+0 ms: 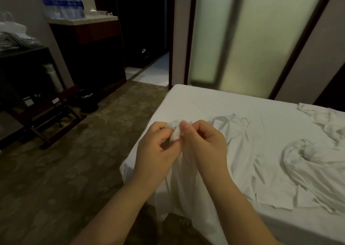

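Observation:
A white cloth (pixel 240 151) lies spread and rumpled over the near corner of the bed (pixel 214 99), and part of it hangs down over the bed's front edge. I hold one corner of it up between both hands. My left hand (pixel 155 149) pinches that corner from the left with curled fingers. Close against it, my right hand (pixel 203 142) pinches the same corner with thumb and fingers. The two hands touch above the bed's corner.
More bunched white linen (pixel 317 151) lies on the bed's right side. A patterned carpet (pixel 74 160) covers the floor to the left. A folding luggage rack (pixel 48 114), a black bin (pixel 87 100) and a dark cabinet (pixel 89 54) with water bottles (pixel 63 5) stand beyond. Frosted sliding doors (pixel 252 39) rise behind the bed.

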Action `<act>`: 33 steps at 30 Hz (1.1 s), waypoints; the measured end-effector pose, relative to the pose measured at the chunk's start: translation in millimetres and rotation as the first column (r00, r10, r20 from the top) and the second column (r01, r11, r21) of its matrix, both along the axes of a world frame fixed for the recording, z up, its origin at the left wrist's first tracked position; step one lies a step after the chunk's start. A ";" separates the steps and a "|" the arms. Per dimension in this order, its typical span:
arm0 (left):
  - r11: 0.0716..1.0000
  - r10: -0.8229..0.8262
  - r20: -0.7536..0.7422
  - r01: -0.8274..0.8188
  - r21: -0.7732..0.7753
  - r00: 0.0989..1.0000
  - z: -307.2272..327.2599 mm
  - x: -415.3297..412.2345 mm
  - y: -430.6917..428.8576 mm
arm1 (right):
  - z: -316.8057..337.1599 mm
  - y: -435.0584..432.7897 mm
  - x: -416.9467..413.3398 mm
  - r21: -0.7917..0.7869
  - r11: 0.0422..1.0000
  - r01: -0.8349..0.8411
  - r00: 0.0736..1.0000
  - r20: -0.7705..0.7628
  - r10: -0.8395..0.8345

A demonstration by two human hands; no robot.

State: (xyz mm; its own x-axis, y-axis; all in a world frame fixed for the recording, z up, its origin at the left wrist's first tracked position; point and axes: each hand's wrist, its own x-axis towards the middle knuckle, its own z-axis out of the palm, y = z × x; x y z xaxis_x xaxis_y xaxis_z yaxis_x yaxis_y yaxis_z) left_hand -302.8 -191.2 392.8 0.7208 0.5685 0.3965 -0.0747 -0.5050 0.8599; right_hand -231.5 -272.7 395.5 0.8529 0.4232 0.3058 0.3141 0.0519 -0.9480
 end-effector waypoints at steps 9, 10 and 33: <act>0.986 -0.092 -0.165 0.113 0.124 0.982 20.7 48.6 25.8 | 19.7 19.1 35.7 -0.091 0.970 0.224 0.924 0.336 -0.182; 0.985 -0.126 -0.178 0.145 0.097 0.976 23.5 57.4 30.0 | 26.8 23.8 45.3 -0.085 0.969 0.232 0.906 0.381 -0.184; 0.925 -0.367 -0.300 0.310 -0.221 0.881 12.3 291.4 99.5 | 233.1 101.0 351.9 0.003 0.785 0.620 0.608 0.631 -0.482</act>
